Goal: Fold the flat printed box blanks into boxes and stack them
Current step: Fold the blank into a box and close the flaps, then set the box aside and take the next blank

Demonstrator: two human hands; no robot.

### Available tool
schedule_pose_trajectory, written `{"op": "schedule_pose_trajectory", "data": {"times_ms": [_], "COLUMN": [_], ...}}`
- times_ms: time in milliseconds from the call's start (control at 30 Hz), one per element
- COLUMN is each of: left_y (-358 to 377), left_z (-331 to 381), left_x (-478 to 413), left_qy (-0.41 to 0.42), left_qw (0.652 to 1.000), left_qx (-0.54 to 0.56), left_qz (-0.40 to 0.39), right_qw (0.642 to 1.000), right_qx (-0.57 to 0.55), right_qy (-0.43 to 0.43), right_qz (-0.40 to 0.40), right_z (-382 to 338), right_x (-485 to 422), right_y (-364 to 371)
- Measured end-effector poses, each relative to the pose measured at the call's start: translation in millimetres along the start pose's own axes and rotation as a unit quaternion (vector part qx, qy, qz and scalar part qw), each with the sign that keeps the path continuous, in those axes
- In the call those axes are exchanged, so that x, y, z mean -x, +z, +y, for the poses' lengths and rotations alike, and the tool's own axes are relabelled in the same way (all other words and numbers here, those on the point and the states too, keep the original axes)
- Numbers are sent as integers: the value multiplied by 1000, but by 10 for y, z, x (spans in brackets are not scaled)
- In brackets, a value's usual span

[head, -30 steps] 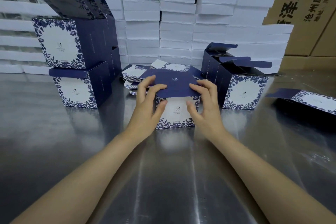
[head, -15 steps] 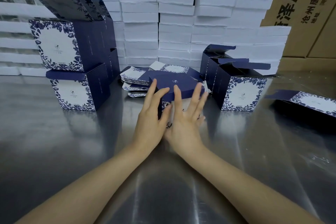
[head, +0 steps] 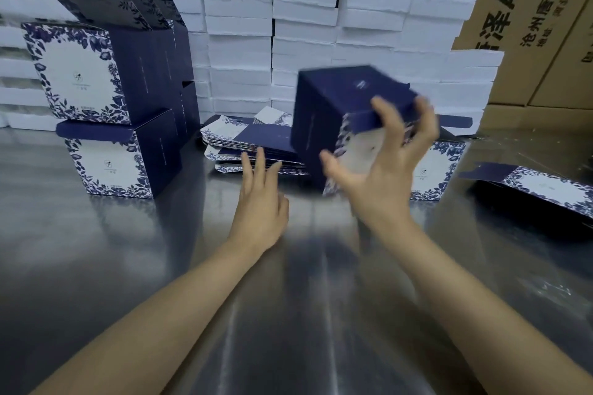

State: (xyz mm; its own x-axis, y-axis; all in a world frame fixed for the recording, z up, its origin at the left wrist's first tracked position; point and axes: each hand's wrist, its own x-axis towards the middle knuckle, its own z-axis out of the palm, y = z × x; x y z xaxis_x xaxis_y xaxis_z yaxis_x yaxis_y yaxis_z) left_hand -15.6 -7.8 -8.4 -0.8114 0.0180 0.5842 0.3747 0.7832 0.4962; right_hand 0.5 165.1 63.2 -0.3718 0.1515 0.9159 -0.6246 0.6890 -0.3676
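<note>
Steel tbl [head: 96,266] (shiny), navy boxes [head: 109,163], white stacks [head: 237,26] behind.

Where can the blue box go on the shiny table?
The right hand holds the blue box. Bare: the near table, and the patch between the left box stack and the left hand. Crowded: the back, with flat blanks, a standing box and white stacks.

Shiny steel table [head: 96,266], white packs [head: 240,26] stacked behind, brown cartons [head: 529,9] (black lettering)
</note>
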Motion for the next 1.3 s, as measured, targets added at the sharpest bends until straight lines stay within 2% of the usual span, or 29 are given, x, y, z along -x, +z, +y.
{"op": "schedule_pose_trajectory", "data": {"times_ms": [100,200,333,500,600,733,800,900,1067,1233,1300], "left_y": [158,281,376,438,467,486,482,482,478,503,496], "left_z": [-37,-114,-198,-265,-304,-330,-324,-315,-308,-346,-353], "left_x": [-216,-363,-412,-481,-515,-530,-523,-526,-519,-557,-555], "left_qy": [10,-76,-168,-196,-198,-199,-199,-197,-198,-188,-188], "left_qw": [990,982,960,955,953,954,954,952,950,951,954], "left_qx": [-139,-162,-201,-192,-191,-187,-185,-190,-190,-188,-178], "left_qz": [-32,-61,-101,-114,-125,-126,-129,-135,-146,-156,-150], "right_qw": [996,989,971,954,940,920,920,909,868,826,828], "right_qx": [51,125,227,272,288,331,328,360,425,425,387], "right_qy": [-24,-3,72,129,176,132,142,144,162,235,270], "right_qz": [72,80,4,-10,-55,-160,-163,-152,-198,-286,-303], "right_z": [174,461,882,1307,1511,1845,1943,1918,1968,1762,1466], "right_x": [-542,-1138,-1832,-2167,-2259,-2030,-1910,-1946,-2068,-2165,-2148], "right_y": [-78,4,304,761,994,1220,1292,1374,1424,1384,1361]}}
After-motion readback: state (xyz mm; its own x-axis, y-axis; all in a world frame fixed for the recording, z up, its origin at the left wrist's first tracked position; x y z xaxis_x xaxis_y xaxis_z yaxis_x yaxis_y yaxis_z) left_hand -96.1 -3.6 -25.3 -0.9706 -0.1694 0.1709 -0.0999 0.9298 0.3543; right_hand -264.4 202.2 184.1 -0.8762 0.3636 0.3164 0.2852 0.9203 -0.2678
